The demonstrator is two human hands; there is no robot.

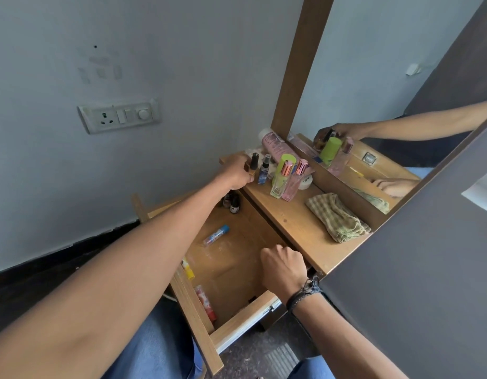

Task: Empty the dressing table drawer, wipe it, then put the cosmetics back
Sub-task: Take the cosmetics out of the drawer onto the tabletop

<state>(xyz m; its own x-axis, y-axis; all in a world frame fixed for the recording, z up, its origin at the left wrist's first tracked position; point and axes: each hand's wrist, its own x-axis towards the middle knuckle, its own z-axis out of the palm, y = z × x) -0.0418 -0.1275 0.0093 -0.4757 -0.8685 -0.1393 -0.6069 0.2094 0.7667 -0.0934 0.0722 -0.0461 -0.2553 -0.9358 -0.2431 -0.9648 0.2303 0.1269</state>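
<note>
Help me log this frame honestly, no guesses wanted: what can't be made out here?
right hand: head view shows only its back; whether it holds anything is hidden.
small dark bottles in the far corner of the drawer: left forearm covers some; count unclear.
red tube, yellow tube: drawer wall hides part; labels too small.
dark-capped bottle: left hand grips it, covering most of its body.

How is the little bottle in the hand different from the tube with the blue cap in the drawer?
The dark-capped bottle is upright, gripped by the left hand at the tabletop corner. The blue-capped tube lies on its side, loose on the drawer floor, with no hand on it. The bottle's cap is black and the tube's is blue. Both are small and capped.
</note>
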